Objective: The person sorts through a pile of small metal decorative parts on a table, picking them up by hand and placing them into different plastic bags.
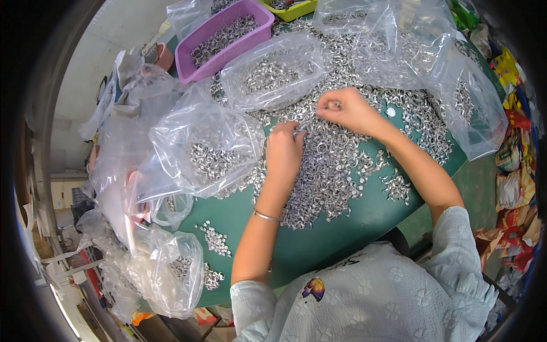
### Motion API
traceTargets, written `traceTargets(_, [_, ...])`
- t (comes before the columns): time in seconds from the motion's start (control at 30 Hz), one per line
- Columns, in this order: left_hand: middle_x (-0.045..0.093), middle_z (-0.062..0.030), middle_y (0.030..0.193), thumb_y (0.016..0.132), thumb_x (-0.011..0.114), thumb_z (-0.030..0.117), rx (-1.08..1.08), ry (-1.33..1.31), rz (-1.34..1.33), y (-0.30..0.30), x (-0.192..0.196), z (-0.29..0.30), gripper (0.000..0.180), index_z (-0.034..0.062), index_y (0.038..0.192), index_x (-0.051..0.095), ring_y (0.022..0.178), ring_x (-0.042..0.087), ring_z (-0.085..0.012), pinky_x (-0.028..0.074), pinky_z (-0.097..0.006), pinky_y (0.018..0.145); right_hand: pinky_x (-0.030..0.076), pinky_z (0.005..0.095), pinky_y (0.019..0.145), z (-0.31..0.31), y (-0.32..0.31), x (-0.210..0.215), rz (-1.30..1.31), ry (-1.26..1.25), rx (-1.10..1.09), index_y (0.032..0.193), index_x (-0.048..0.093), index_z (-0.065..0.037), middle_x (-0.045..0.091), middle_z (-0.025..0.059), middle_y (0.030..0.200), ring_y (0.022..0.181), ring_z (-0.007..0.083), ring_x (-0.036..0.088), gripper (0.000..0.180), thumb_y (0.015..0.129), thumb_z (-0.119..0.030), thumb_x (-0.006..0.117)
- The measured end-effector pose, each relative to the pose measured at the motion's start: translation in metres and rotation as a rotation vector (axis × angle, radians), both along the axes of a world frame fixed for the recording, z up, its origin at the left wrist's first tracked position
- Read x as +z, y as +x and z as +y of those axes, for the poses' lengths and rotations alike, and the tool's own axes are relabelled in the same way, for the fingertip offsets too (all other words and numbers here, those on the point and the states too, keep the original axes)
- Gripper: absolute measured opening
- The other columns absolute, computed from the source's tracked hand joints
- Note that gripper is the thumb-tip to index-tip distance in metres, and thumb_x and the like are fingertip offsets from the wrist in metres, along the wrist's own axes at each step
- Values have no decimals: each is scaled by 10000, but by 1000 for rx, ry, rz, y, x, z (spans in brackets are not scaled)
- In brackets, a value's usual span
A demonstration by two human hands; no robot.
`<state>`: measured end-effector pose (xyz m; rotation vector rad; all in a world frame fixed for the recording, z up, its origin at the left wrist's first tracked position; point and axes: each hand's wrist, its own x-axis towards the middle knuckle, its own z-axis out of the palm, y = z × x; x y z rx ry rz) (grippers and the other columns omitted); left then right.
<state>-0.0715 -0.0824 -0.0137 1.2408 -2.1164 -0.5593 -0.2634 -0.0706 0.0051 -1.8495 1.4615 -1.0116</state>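
A wide heap of small, curved, silver metal pieces (322, 182) is spread over the green table in front of me. My right hand (348, 110) hovers at the heap's far side, its fingers curled round a few of the small metal pieces (333, 105). To its left, my left hand (284, 143) is over the heap's left edge with fingers bent and thumb close to them; whatever it pinches is too small or hidden to name. A clear plastic bag (208, 149) with more metal pieces lies just left of that hand.
A purple basket (183, 60) of metal pieces stands at the far left, a yellow-green one (293, 11) beyond. More clear bags (476, 122) lie right and far. Small piles (216, 240) sit near the green table's (336, 239) front. Colourful packages (510, 188) stack beyond the right edge.
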Motion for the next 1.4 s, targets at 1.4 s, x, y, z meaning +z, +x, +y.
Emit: traceTargets(1.4, [637,-171,742,745,640,137,-176,-66,-302,-29,14,-28,120,72,835,689,667,618,-331,494,-391,619,332,241,392,13,-36,10,-671,496,-11,894,590,-56,531,0,644,464,134,430,110,834,-148,580])
